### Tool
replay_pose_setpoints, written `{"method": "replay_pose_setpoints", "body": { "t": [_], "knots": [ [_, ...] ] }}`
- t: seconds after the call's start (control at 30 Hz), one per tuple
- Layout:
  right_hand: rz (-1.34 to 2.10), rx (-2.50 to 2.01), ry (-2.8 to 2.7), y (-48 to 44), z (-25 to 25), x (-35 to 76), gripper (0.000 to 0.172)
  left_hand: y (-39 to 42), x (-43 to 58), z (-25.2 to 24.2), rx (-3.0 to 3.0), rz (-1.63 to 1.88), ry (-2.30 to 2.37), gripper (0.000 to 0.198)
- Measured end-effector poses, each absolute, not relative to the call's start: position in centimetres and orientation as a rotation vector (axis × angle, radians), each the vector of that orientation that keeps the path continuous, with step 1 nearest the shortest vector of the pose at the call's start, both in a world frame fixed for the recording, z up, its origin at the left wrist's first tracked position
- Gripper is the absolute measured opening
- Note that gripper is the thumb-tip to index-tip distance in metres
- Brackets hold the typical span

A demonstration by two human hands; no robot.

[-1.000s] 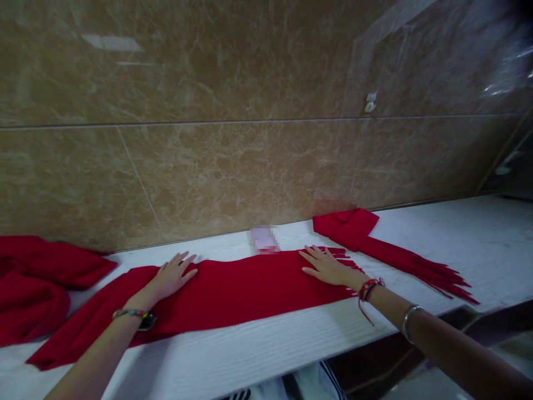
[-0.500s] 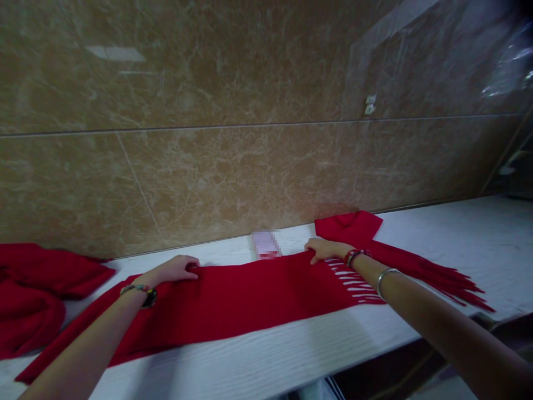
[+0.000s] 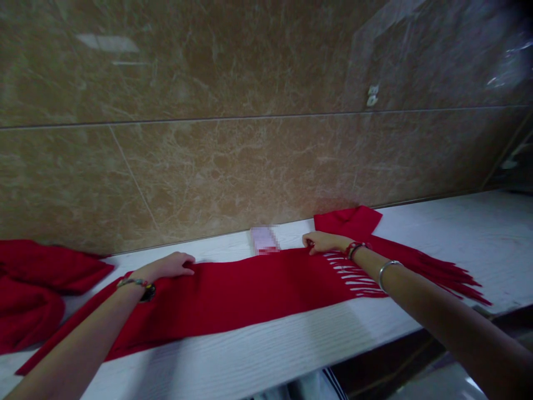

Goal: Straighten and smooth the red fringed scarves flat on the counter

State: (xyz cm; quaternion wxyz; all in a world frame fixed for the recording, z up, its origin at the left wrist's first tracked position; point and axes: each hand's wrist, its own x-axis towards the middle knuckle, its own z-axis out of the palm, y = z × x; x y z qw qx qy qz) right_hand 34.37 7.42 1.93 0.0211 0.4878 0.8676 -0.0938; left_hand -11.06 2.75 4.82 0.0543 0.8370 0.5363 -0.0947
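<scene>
A red fringed scarf [image 3: 258, 294] lies spread lengthwise along the white table, its fringe at the right end. My left hand [image 3: 172, 265] is at the scarf's far edge, left of the middle, thumb and fingers pinched on the cloth. At the far right corner, beside the fringe, my right hand [image 3: 322, 243] pinches the same edge, its fingers curled. Under my right forearm and behind it lies a second red fringed cloth [image 3: 350, 220], folded over at its back end. The scarf's left part runs slantwise beneath my left forearm.
Crumpled red cloth [image 3: 29, 289] lies at the left end of the white table [image 3: 233, 355]. Between my hands, a small pale pink, blurred item [image 3: 264, 239] lies by the brown marble wall [image 3: 233, 166]. Below the table's front edge is something dark with white stripes [image 3: 333, 383].
The view has tilted slightly, so everything sits a little higher in the picture. Both hands stay at the scarf's far edge, and the scarf lies nearly the same.
</scene>
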Motion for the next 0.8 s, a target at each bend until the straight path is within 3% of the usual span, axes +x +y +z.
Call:
{"method": "replay_pose_setpoints", "body": {
  "t": [0.53, 0.8],
  "knots": [
    [0.026, 1.502, 2.782, 5.8, 2.4, 35.9, 0.017, 2.3, -13.3, 4.3, 2.702, -0.094, 1.709, 0.027],
    [0.257, 1.513, 2.982, 1.2, 2.6, 37.9, 0.021, -3.4, -14.7, 5.3, 3.021, 0.05, 1.773, 0.037]
  ]
}}
